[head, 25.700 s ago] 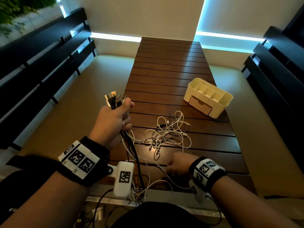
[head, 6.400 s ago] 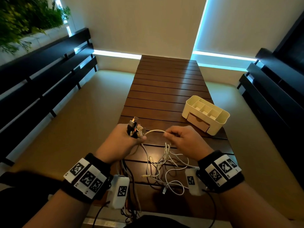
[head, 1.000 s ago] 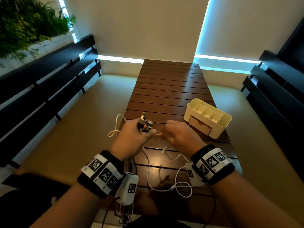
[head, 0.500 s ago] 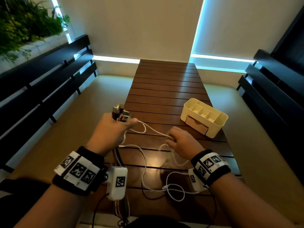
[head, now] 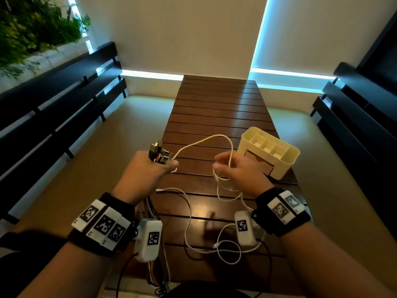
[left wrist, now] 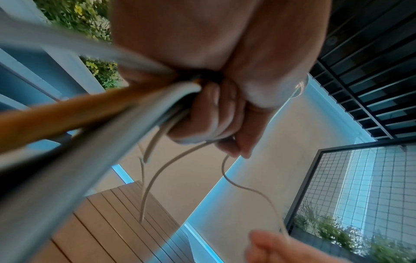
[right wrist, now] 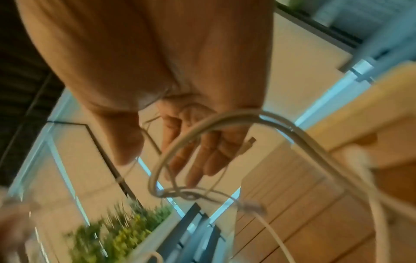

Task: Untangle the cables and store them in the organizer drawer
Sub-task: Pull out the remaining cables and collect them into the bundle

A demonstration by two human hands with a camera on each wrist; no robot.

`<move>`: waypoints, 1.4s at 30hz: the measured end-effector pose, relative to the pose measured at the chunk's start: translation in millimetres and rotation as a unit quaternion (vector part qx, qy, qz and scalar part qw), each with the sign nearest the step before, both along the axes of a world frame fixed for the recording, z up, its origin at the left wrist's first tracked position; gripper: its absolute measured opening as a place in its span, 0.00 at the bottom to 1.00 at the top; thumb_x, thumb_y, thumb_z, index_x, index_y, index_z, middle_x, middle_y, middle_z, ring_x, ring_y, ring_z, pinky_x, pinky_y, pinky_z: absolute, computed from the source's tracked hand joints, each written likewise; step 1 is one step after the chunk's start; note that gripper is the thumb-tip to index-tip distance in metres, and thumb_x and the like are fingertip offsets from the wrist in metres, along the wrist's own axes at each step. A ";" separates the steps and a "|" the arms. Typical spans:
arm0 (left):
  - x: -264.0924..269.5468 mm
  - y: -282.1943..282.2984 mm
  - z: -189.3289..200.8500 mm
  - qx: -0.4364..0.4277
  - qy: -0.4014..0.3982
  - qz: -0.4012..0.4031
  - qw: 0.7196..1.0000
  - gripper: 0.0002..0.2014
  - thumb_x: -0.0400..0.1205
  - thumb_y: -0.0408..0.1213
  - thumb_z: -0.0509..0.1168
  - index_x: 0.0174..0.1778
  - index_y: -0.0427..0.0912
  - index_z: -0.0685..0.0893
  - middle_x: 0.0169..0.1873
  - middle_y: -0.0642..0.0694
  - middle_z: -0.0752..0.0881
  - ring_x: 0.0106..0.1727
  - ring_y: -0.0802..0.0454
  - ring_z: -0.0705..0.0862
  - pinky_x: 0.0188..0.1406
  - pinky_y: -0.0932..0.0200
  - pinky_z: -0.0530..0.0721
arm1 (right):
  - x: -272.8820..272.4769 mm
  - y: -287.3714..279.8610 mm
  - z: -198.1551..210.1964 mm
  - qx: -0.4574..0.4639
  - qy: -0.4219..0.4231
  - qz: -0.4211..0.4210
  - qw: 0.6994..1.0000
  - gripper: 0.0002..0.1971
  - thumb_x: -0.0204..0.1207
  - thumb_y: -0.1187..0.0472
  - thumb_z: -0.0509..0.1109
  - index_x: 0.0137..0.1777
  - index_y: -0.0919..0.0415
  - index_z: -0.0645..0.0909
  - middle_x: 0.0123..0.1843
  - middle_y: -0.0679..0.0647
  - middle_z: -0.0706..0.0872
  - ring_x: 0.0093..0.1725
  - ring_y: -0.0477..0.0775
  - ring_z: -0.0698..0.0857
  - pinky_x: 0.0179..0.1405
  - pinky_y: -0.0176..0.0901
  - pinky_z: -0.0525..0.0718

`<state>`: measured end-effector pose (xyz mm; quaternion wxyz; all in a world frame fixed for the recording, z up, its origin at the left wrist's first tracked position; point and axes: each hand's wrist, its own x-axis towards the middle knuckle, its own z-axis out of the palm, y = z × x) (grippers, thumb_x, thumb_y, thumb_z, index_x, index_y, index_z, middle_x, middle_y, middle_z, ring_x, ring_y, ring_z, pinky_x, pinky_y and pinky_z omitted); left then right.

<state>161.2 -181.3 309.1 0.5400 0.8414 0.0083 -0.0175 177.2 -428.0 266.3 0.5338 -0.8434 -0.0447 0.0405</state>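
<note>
My left hand [head: 150,168] grips a bundle of cables, its plugs [head: 158,153] sticking up out of the fist; the cable bundle [left wrist: 90,115] trails back under my wrist in the left wrist view. A white cable [head: 206,140] arches from that fist over to my right hand [head: 227,168]. The right hand's fingers [right wrist: 191,151] are loosely spread, and the cable loops across them unpinched. The rest of it [head: 189,211] lies in curls on the wooden slat table [head: 214,108]. The cream organizer [head: 268,155] stands just right of my right hand, its drawer [head: 257,166] closed.
Black slatted benches run along the left [head: 53,108] and the right [head: 354,117] of the narrow table. Plants [head: 32,33] fill the top left corner. Loose cable ends [head: 159,274] hang over the table's near edge by my body.
My right hand has risen and its fingers have spread off the white cable. The cable now arches higher between the two hands. The left fist has shifted slightly toward the table.
</note>
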 end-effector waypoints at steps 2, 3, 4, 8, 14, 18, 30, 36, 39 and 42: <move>1.7 3.0 -1.1 0.010 0.001 0.016 1.000 0.21 0.80 0.40 0.73 0.21 0.50 0.77 0.12 0.58 0.74 0.19 0.61 0.72 0.28 0.57 0.67 | -2.6 1.3 10.0 0.108 -0.044 -0.032 0.993 0.08 0.84 0.55 0.67 0.50 0.56 0.85 0.46 0.52 0.92 0.49 0.48 0.90 0.52 0.41 0.87; 3.2 5.0 -3.1 0.015 0.007 0.026 1.000 0.21 0.80 0.40 0.74 0.22 0.50 0.75 0.12 0.57 0.72 0.20 0.58 0.70 0.27 0.57 0.66 | -2.5 0.5 12.8 0.132 -0.067 -0.045 0.988 0.11 0.86 0.56 0.64 0.47 0.59 0.85 0.42 0.51 0.92 0.47 0.48 0.90 0.48 0.36 0.86; 4.8 7.0 -5.9 0.023 0.014 0.035 0.999 0.22 0.80 0.40 0.74 0.22 0.49 0.73 0.13 0.56 0.70 0.21 0.56 0.68 0.27 0.57 0.65 | -2.9 0.5 16.2 0.148 -0.083 -0.050 0.984 0.14 0.87 0.56 0.62 0.46 0.60 0.85 0.36 0.49 0.90 0.43 0.48 0.90 0.45 0.33 0.85; 7.4 9.9 -14.4 0.059 0.043 0.046 0.996 0.20 0.80 0.39 0.74 0.24 0.46 0.75 0.18 0.54 0.71 0.21 0.56 0.68 0.25 0.58 0.66 | 0.8 0.1 16.8 0.204 -0.061 -0.035 0.977 0.16 0.88 0.53 0.58 0.47 0.60 0.84 0.28 0.49 0.77 0.29 0.51 0.77 0.29 0.36 0.77; 5.3 7.8 -18.5 0.076 -0.013 0.052 0.996 0.12 0.81 0.42 0.73 0.40 0.37 0.86 0.30 0.48 0.81 0.32 0.50 0.78 0.32 0.57 0.73 | -0.6 2.6 9.7 -0.039 -0.086 0.020 0.995 0.12 0.87 0.53 0.62 0.45 0.50 0.84 0.30 0.46 0.78 0.27 0.41 0.75 0.27 0.28 0.74; -10.2 -10.5 -10.5 0.011 -0.103 0.010 0.995 0.07 0.80 0.41 0.73 0.52 0.46 0.89 0.37 0.58 0.86 0.33 0.71 0.83 0.34 0.70 0.76 | -1.1 10.2 -3.0 -0.155 -0.077 0.088 0.981 0.09 0.86 0.51 0.64 0.45 0.46 0.82 0.32 0.46 0.84 0.28 0.40 0.80 0.33 0.36 0.79; -9.1 -22.7 -12.0 0.004 -0.044 -0.179 0.983 0.20 0.82 0.45 0.71 0.36 0.28 0.81 0.20 0.55 0.73 0.22 0.60 0.69 0.26 0.64 0.68 | -11.0 25.5 7.1 -0.143 -0.187 0.172 0.957 0.08 0.86 0.55 0.65 0.47 0.53 0.84 0.29 0.45 0.81 0.28 0.47 0.79 0.29 0.39 0.77; -8.8 -9.7 -7.7 -0.188 -0.022 -0.047 0.981 0.15 0.81 0.40 0.71 0.27 0.50 0.79 0.20 0.51 0.66 0.20 0.54 0.62 0.21 0.61 0.66 | -9.6 5.5 -17.7 -0.171 -0.135 0.127 0.968 0.17 0.87 0.49 0.61 0.36 0.52 0.76 0.27 0.46 0.76 0.28 0.49 0.76 0.34 0.43 0.77; -9.1 -0.7 -5.1 -0.192 -0.022 -0.045 0.980 0.16 0.82 0.40 0.70 0.28 0.48 0.78 0.20 0.48 0.66 0.20 0.51 0.62 0.23 0.59 0.66 | -9.1 -4.7 -27.4 -0.154 -0.105 0.117 0.976 0.17 0.87 0.49 0.61 0.37 0.54 0.78 0.28 0.47 0.77 0.26 0.46 0.74 0.30 0.43 0.75; -6.3 -3.7 -6.5 -0.056 -0.014 -0.026 0.998 0.17 0.82 0.41 0.71 0.26 0.49 0.81 0.19 0.55 0.74 0.21 0.56 0.70 0.29 0.56 0.72 | -8.4 -3.6 -19.0 -0.153 -0.095 0.114 0.977 0.14 0.87 0.49 0.60 0.41 0.52 0.77 0.31 0.47 0.77 0.29 0.43 0.74 0.32 0.40 0.75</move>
